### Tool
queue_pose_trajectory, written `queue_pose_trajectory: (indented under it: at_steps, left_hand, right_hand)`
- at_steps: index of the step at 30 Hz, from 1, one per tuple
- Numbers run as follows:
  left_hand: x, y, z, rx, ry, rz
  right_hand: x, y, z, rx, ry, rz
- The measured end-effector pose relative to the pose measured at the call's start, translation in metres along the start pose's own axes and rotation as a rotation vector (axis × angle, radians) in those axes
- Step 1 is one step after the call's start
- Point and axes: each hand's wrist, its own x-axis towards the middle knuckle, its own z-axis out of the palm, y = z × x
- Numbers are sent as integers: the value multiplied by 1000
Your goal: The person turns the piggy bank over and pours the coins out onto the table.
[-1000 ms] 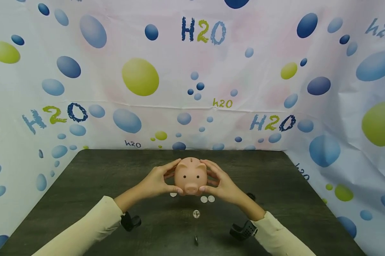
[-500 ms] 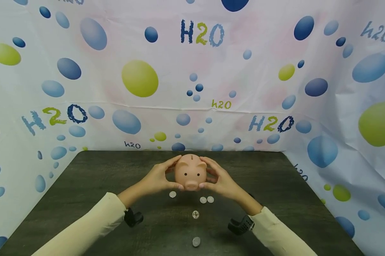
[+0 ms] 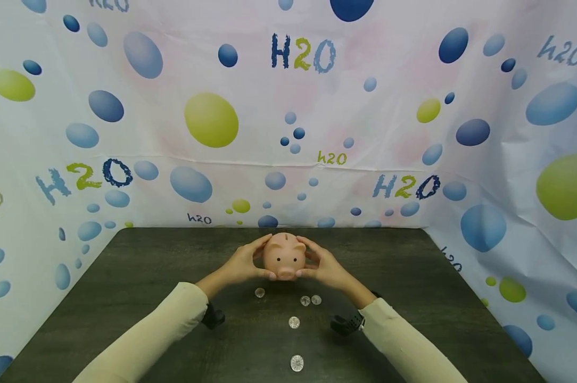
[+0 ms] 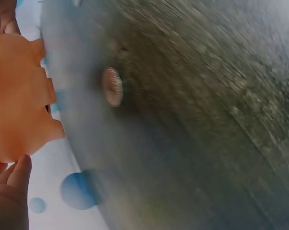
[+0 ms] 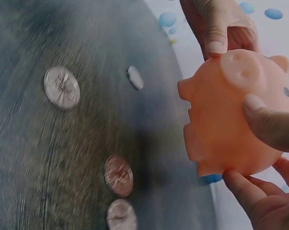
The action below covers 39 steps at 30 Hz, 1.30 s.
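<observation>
Both hands hold a pink piggy bank (image 3: 285,258) between them, its snout and eyes turned toward me and the coin slot on top. My left hand (image 3: 242,265) grips its left side, thumb low by the snout and fingers round the side. The right hand (image 3: 328,267) mirrors this on the other side. In the right wrist view the feet of the piggy bank (image 5: 240,110) are raised off the dark table. On the near side lie several silvery coins: a single coin (image 3: 260,292), a pair with one coin (image 3: 305,301) beside another, and two in a line toward me, the nearest coin (image 3: 296,363) lowest.
The dark wooden table (image 3: 173,244) ends against a white backdrop (image 3: 355,111) printed with blue and green bubbles and H2O lettering. A dark wrist camera (image 3: 347,322) sits at the right cuff, another wrist camera (image 3: 214,316) at the left.
The hands have carried the piggy bank a little farther away from me. The nearest coin, seen edge-on a second ago, now shows its round face. The head view has shifted slightly.
</observation>
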Motion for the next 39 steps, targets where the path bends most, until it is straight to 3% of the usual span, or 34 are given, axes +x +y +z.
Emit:
queue_pose_trajectory:
  at_steps: [5,10,18,29,35,39]
  left_hand:
    - [1,-13,10,19,-22,-25]
    - [2,-16,17,12,-27,-5]
    - [4,-18,24,108,-8,25]
    - [3,-19,26,81,-4,17]
    - [2,-15,21,166,20,-4]
    - [3,-12,16,251,-15,-48]
  right_hand:
    - [-1,13,2,-7,-6,15]
    - [-7,19,4,-50,22,-5]
    - [-11,24,5,-225,90,-52]
    - [-17,-1,12,-257,92,-68]
    - [-9,18,8,-300,102,-81]
    - [-10,17,1,-345,77,-27]
